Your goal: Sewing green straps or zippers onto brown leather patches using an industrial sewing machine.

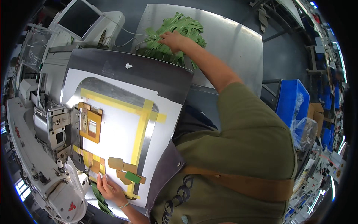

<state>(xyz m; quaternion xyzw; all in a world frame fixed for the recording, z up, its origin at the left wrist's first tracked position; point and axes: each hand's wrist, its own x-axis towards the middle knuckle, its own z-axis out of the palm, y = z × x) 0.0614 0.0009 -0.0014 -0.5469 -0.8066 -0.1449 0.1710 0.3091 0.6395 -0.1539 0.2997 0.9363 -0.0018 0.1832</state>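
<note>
My right hand (172, 40) reaches to a pile of green fabric strips (186, 24) on the metal table. Its fingers bend down together onto the strips at the pile's left side. My left hand (111, 189) is by the sewing machine's lower clamp, fingers stretched out and slightly apart. Its fingertips touch the edge of a tan flat piece (96, 166) lying on the yellow-taped plate. Beside that hand, several loose tan pieces (116, 163) and one green piece (133, 177) lie on the white work surface. An amber frame-shaped template (89, 125) sits farther up along the machine.
The sewing machine (28, 149) fills the left side, with a dark screen (79, 18) behind it. Yellow tape (141, 130) marks the white board. More green strips (100, 198) hang below my left hand. A blue bin (291, 100) and a clear plastic bag (304, 132) stand at right.
</note>
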